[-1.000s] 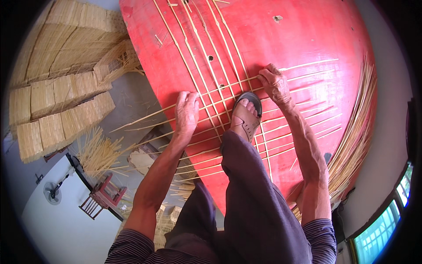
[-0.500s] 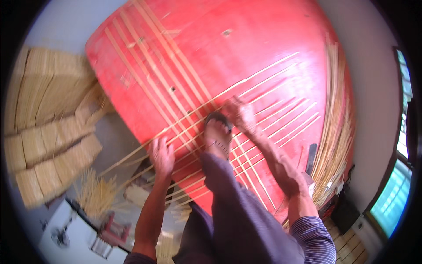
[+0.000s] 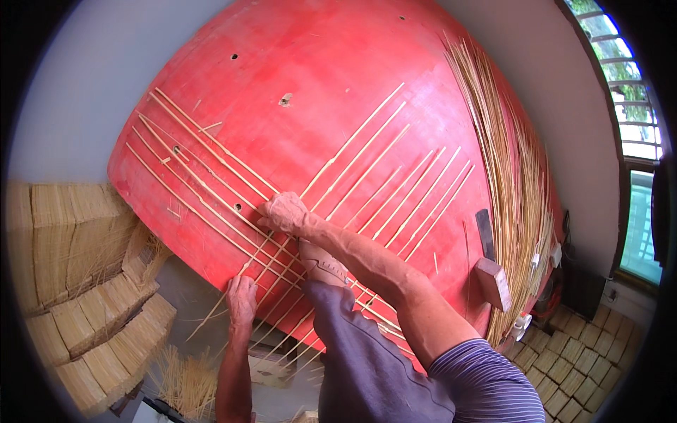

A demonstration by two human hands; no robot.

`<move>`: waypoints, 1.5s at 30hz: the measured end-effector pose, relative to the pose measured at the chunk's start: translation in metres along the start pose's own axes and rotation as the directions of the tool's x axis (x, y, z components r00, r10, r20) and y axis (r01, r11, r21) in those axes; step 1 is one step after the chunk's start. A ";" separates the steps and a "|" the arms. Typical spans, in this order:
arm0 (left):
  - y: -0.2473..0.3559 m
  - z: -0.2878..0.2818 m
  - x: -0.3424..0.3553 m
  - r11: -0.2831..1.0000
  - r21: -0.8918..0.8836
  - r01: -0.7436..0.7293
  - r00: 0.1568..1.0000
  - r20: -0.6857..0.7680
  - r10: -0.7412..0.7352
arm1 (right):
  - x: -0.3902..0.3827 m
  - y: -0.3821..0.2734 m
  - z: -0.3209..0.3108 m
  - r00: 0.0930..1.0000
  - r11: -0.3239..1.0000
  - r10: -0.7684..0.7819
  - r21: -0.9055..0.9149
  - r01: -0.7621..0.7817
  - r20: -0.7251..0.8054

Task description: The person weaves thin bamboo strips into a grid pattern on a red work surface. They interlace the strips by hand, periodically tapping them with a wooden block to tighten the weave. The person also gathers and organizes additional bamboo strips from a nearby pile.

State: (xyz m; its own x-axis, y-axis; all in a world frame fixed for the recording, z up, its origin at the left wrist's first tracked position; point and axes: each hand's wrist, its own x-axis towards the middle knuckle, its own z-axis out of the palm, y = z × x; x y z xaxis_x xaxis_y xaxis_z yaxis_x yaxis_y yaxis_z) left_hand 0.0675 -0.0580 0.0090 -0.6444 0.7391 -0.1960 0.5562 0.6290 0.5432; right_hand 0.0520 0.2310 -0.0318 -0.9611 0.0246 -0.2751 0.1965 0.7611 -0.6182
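A lattice of pale bamboo strips lies on a red, curved board, crossing near the middle of the view. My right hand is closed on a strip at the upper part of the crossing, its fingertips partly hidden. Below and left, at the board's edge, my left hand has bent fingers pinched on the end of a long strip. My sandalled foot rests on the lattice just beneath my right forearm, mostly covered by it and my trouser leg.
Long loose strips line the board's right side, near a wooden block and a dark flat bar. Bundled bamboo is stacked at left, more bundles at lower right. A window is at far right.
My view has swung, shifting the board's far edge into sight. My right hand has moved left along the lattice toward the crossing strips; my left hand sits lower in view.
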 end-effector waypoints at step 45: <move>0.008 -0.029 0.074 0.530 -0.773 0.348 0.787 -0.066 -0.613 | -0.015 -0.014 -0.066 0.890 0.943 0.179 0.331 -0.034 -0.419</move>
State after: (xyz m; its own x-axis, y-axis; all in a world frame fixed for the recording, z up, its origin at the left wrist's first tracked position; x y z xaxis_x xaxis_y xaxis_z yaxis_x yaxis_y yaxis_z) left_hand 0.0091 -0.0053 0.0232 -0.8832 0.1799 -0.4332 -0.3352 0.4039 0.8512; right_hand 0.0511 0.2629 0.0294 -0.9018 0.4296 -0.0475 0.2825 0.5027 -0.8170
